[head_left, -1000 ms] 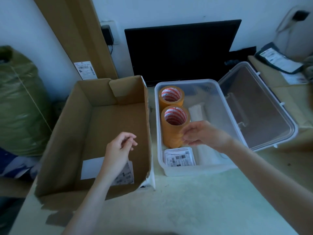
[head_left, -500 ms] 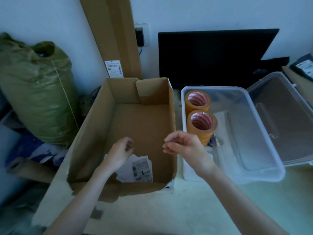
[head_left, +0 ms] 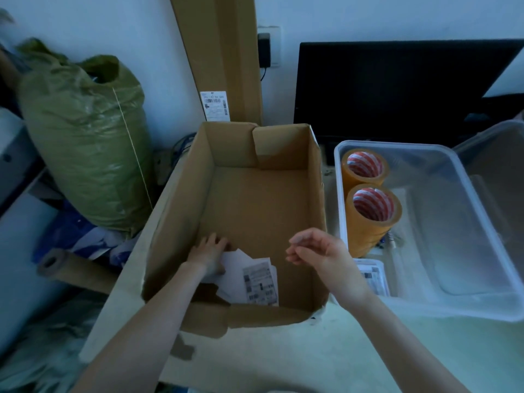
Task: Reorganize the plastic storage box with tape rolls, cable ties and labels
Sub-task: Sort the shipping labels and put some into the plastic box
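An open cardboard box (head_left: 181,194) stands in the middle, with white labels (head_left: 255,276) lying on its floor near the front. My left hand (head_left: 208,251) reaches down into the box and rests on those labels. My right hand (head_left: 317,248) hovers over the box's right wall, fingers loosely curled, holding nothing that I can see. To the right stands the clear plastic storage box (head_left: 496,307). It holds two stacks of tan tape rolls (head_left: 371,211) along its left side and a pack of labels (head_left: 371,276) at the front left.
The storage box's clear lid (head_left: 493,154) hangs open at the far right. A black monitor (head_left: 397,86) stands behind. A full green sack (head_left: 85,137) and a cardboard tube (head_left: 71,270) lie to the left. A tall cardboard panel (head_left: 221,52) leans on the wall.
My right hand left the tape stack in the plastic box and moved left over the cardboard box. My left hand sank onto the labels. The view swung left.
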Demonstrator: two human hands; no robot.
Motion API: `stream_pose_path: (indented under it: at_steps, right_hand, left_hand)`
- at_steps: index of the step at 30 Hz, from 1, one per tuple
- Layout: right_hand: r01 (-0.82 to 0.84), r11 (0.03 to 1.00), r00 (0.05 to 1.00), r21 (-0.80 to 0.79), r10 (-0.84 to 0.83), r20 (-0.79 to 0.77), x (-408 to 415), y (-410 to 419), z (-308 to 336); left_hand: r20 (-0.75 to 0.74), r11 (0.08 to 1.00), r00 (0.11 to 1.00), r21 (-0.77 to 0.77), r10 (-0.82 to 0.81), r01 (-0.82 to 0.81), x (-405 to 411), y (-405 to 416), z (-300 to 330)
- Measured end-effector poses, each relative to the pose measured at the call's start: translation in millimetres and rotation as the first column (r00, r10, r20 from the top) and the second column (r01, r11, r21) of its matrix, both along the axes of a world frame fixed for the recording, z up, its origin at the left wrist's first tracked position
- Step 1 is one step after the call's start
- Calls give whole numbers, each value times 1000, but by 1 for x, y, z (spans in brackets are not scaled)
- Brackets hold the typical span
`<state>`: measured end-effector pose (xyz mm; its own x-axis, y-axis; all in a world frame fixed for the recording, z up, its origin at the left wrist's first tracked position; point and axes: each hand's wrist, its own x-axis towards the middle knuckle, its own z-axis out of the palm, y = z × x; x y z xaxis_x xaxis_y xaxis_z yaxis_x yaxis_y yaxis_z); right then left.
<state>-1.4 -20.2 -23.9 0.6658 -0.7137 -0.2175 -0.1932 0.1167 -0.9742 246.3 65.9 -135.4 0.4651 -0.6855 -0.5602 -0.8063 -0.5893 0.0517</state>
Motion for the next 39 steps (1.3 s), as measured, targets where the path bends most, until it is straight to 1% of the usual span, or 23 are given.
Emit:
stream_pose_path:
  at_steps: [4, 7, 9, 10, 12, 13, 16, 17, 19, 22, 27, 34, 36, 39]
  right_hand:
    - [-1, 1000, 1000, 4, 1, -4, 0, -1, 0]
    - [-5, 1000, 1000, 6, 5, -6, 0, -2, -1]
    - [-1, 1000, 1000, 16, 1, 1, -1, -2, -2]
    - [1, 1000, 1000, 23, -1, 7, -2, -3, -2]
    - [4, 999, 1000, 32, -5, 22, -3, -3, -2]
    - [5, 999, 1000, 36, -6, 25, -3, -3, -2]
    - [5, 999, 1000, 35, -6, 24, -4, -4, -2]
    - [6, 999, 1000, 36, -7, 24, -4, -4, -2]
    - [12, 999, 1000, 41, -14, 27, -4, -4, -2]
    - [17, 999, 999, 43, -18, 31, -5, -4, -2]
    - [19, 999, 999, 47, -21, 32, -6, -3, -2]
    - [21, 999, 999, 28, -21, 24, -7, -3, -3]
    - [29, 999, 999, 34, -30, 23, -7, -4, -3]
    - [67, 997, 998, 49, -67, 12, -5, -4, -2]
  left_hand:
    - [-46, 997, 997, -22, 68, -69, 2, -1, -4]
    - [-61, 990, 996, -126, 63, -70, -3, -3, -5]
    - [-130, 975, 991, -211, 36, -63, -10, -7, -2]
    - [-171, 972, 985, -228, 12, -52, -16, -10, -1]
    - [-221, 979, 974, -205, -54, 8, -29, -14, 2]
    - [-218, 983, 972, -179, -84, 45, -36, -16, 1]
    - [-150, 986, 978, -100, -145, 131, -51, -18, -3]
    - [-135, 988, 981, -77, -142, 133, -53, -18, -4]
    - [-152, 994, 982, -42, -108, 103, -53, -19, -5]
    - [-149, 994, 984, -60, -100, 92, -49, -18, -1]
    - [-184, 986, 982, -149, 41, -69, -41, -13, 10]
    - [-290, 940, 952, -289, 93, -180, -19, -2, 32]
    - [-370, 890, 919, -361, 137, -278, -18, 4, 44]
    - [-495, 746, 842, -472, 217, -470, -18, 11, 62]
